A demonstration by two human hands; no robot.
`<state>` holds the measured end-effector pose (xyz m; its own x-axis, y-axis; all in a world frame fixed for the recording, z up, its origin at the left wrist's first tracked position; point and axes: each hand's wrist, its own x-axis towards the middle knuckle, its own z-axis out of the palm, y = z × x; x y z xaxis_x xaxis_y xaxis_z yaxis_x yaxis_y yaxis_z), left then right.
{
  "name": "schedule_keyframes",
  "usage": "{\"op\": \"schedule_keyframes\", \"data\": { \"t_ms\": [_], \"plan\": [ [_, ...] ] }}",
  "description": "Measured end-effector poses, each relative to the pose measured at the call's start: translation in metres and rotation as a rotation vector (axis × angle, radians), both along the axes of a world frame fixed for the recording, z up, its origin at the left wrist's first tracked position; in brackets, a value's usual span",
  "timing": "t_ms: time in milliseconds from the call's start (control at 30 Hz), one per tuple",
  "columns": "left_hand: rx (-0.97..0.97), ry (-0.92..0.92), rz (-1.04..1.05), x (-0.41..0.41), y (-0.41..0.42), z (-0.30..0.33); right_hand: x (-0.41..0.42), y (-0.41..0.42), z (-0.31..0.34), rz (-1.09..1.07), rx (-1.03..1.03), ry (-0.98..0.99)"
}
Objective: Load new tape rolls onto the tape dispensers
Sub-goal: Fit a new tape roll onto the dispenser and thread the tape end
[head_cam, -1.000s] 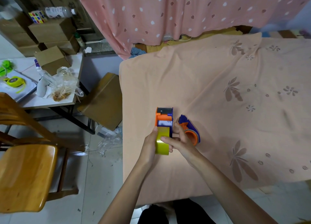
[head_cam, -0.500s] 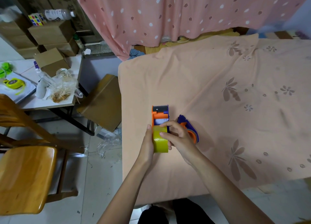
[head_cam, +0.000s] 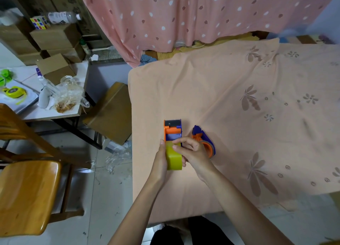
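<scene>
Your left hand (head_cam: 160,162) and right hand (head_cam: 193,153) grip the yellow tape roll (head_cam: 173,157) on the orange-and-blue plastic dispenser (head_cam: 172,129) | table's left edge at 9 o'clock, open peach cloth (head_cam: 239,101) toward 2 | second dispenser (head_cam: 204,140) at 3, half hidden.

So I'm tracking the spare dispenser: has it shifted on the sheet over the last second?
No. The second tape dispenser lies at the same spot left of the sheet's large flower print.

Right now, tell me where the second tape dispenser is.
In the head view, the second tape dispenser lies on the peach cloth, just right of the right hand, partly hidden behind it.
</scene>
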<state>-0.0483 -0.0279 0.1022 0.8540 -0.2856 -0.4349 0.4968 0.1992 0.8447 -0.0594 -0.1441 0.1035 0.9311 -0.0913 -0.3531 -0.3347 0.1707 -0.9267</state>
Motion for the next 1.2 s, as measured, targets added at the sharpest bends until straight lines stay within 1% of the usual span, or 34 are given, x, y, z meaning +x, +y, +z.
{"op": "schedule_keyframes", "data": {
  "t_ms": [133, 233, 333, 400, 533, 667, 800, 867, 933, 1000, 1200],
  "plan": [
    [0.045, -0.024, -0.032, -0.002, 0.002, 0.0, 0.002, -0.011, 0.006, 0.133, -0.235, -0.131],
    [0.07, -0.024, -0.037, -0.005, 0.002, 0.001, 0.001, -0.015, 0.003, 0.164, -0.28, -0.129],
    [0.084, -0.054, -0.078, -0.005, 0.002, 0.002, -0.001, -0.012, -0.007, 0.121, -0.32, -0.18],
    [0.096, -0.066, -0.099, -0.006, 0.001, 0.001, -0.003, -0.009, -0.011, 0.07, -0.298, -0.222],
    [0.086, -0.034, -0.077, -0.01, 0.001, 0.001, -0.005, -0.002, -0.012, -0.012, -0.318, -0.25],
    [0.092, -0.036, -0.074, -0.015, -0.001, 0.003, -0.004, -0.002, -0.008, -0.076, -0.478, -0.19],
    [0.099, -0.035, -0.078, -0.017, -0.003, 0.005, -0.004, -0.003, -0.002, -0.096, -0.564, -0.272],
    [0.172, -0.071, -0.104, -0.021, -0.003, 0.006, 0.0, -0.006, -0.002, -0.107, -0.592, -0.309],
    [0.237, -0.155, -0.112, -0.027, -0.001, 0.007, 0.005, -0.008, -0.001, -0.118, -0.594, -0.334],
    [0.226, -0.194, -0.096, -0.032, -0.001, 0.009, 0.01, -0.007, 0.002, -0.125, -0.608, -0.341],
    [0.213, -0.222, -0.053, -0.035, -0.005, 0.02, 0.025, -0.012, 0.012, -0.217, -0.661, -0.344]
  ]
}}
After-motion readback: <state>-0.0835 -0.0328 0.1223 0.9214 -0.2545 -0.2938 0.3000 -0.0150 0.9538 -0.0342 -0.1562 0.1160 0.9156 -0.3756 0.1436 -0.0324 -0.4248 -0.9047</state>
